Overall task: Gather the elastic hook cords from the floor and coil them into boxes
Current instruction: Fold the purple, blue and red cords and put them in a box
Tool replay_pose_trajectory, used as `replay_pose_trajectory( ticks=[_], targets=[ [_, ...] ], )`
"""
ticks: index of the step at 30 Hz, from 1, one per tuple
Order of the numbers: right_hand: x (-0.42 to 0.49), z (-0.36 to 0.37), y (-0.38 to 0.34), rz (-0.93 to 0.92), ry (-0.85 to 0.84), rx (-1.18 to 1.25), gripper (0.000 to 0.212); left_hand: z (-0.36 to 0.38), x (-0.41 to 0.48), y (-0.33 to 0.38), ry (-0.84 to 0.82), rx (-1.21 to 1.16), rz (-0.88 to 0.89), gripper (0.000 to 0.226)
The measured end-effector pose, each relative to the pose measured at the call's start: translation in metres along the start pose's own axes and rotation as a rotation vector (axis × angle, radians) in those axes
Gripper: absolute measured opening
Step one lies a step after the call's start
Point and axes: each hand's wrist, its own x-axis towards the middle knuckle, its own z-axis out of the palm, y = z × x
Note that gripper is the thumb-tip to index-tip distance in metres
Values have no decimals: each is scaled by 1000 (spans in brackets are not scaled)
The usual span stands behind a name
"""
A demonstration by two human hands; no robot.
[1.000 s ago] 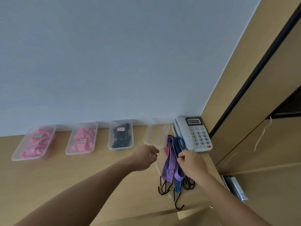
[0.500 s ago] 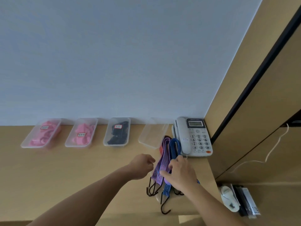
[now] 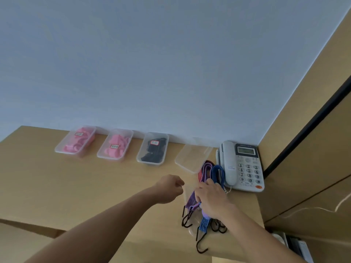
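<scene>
A bundle of elastic hook cords (image 3: 213,172), purple, blue and red-striped, lies over a clear plastic box (image 3: 187,194) at the right end of the wooden desk. Their black hooks (image 3: 201,243) hang past the desk's front edge. My right hand (image 3: 210,199) grips the bundle at its middle, and the loops stick out beyond my fingers. My left hand (image 3: 170,188) is curled just left of the cords and seems to pinch the box's left rim. Most of the box is hidden under the cords and my right hand.
Along the wall stand two clear boxes of pink items (image 3: 76,142) (image 3: 115,147), one of black items (image 3: 152,150) and an empty clear box (image 3: 191,158). A white desk telephone (image 3: 241,166) sits right of the cords. A wooden cabinet (image 3: 303,149) closes the right side.
My right hand has shifted a little left and nearer with the cord bundle. My left hand has stayed curled beside it. The view has turned, so the boxes sit further right.
</scene>
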Motion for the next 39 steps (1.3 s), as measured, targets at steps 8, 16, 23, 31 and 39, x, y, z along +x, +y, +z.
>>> replay_pose_trajectory(
  ticks=[8, 16, 23, 31, 39],
  targets=[
    [-20, -59, 38, 21, 88, 357, 14, -14, 1, 33, -194, -4, 65, 42],
    [-30, -109, 55, -8, 117, 438, 12, -22, 7, 51, -353, -71, 120, 23],
    [-20, -109, 52, 33, 161, 544, 10, -8, 5, 32, -261, 113, 118, 32],
    [-10, -103, 47, -112, 61, 272, 33, -4, 8, 25, -43, -25, 127, 62],
    [-7, -88, 49, -231, 48, 59, 30, -3, 7, 30, -119, -91, 174, 57]
  ],
)
